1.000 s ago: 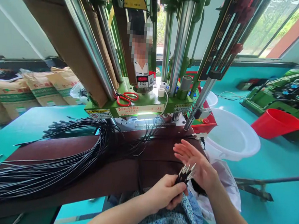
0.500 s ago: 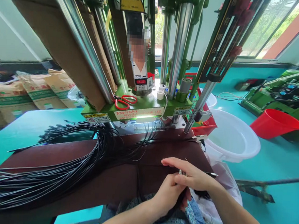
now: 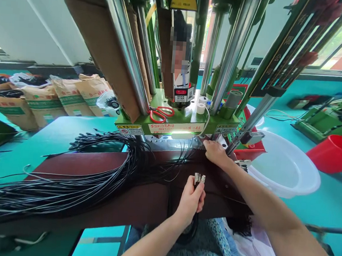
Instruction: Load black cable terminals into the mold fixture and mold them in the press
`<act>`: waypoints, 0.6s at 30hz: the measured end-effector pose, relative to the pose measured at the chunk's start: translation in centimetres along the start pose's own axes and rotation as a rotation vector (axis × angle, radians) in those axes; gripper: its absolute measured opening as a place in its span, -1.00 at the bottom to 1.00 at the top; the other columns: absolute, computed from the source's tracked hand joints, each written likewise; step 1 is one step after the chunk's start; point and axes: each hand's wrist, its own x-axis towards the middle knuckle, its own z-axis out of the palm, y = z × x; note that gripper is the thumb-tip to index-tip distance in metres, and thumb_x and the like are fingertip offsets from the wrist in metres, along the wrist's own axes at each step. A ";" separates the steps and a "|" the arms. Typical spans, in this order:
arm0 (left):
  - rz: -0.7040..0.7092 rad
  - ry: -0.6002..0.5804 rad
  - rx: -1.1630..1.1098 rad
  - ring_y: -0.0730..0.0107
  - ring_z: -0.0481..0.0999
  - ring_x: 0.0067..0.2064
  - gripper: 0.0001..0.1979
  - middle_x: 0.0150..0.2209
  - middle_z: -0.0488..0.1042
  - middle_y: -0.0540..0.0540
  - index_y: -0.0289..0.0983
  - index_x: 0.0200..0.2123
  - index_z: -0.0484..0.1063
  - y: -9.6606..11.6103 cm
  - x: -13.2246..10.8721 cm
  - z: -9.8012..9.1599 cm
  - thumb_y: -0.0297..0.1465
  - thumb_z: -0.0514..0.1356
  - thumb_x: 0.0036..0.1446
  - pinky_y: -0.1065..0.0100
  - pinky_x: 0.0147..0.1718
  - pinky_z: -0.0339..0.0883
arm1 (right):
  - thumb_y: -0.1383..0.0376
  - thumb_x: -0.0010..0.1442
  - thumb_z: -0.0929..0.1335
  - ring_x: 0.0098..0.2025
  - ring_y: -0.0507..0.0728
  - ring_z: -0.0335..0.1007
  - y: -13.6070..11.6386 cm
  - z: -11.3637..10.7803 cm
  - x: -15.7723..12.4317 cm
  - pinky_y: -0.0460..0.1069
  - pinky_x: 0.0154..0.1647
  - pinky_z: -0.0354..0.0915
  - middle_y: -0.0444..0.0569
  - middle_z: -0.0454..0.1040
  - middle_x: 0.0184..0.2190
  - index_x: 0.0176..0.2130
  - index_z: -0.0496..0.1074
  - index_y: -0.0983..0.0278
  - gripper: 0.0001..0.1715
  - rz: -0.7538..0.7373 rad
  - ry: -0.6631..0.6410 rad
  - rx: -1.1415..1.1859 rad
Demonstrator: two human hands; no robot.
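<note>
Cable ends (image 3: 198, 178): thin, light, bendy; metal tips seem delicate, so take hold below them.
Left hand (image 3: 189, 202): closed around the cables.
Right hand (image 3: 215, 153): fingers together on far edge of brown mat (image 3: 77, 164); cannot tell if holding.

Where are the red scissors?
In the head view, the red-handled scissors lie on the green machine's flat bed, ahead of the hands and just left of the small white rolls.
</note>
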 end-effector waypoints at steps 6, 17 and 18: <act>-0.002 -0.012 0.012 0.72 -0.06 -0.77 -0.55 -0.71 0.06 0.24 -0.20 -0.40 0.07 0.4 -0.3 -0.5 -0.02 0.19 -0.10 0.60 -0.82 -0.23 | 0.41 -0.07 0.25 -0.43 0.10 0.32 0.1 -3.6 -5.9 -0.06 -0.41 0.20 -0.06 0.39 -0.51 -0.51 0.29 0.29 -0.95 -0.020 -0.174 0.124; -0.028 -0.137 0.268 0.71 0.00 -0.76 -0.66 -0.75 0.10 0.19 -0.29 -0.46 0.23 -1.1 -0.1 1.3 -0.15 0.23 -0.11 0.56 -0.79 -0.17 | 0.06 0.15 0.25 -0.81 -0.11 -0.11 -2.4 1.5 -18.0 -0.21 -0.84 -0.11 -0.30 0.15 -0.74 0.11 0.16 0.33 -0.38 0.418 0.083 1.579; -0.020 -0.140 0.284 0.71 0.00 -0.76 -0.67 -0.76 0.10 0.19 -0.30 -0.47 0.24 -1.1 -0.1 1.4 -0.16 0.23 -0.10 0.55 -0.78 -0.17 | 0.06 0.17 0.24 -0.81 -0.11 -0.08 -2.4 1.9 -18.0 -0.20 -0.84 -0.08 -0.30 0.16 -0.74 0.12 0.14 0.33 -0.37 0.404 0.118 1.585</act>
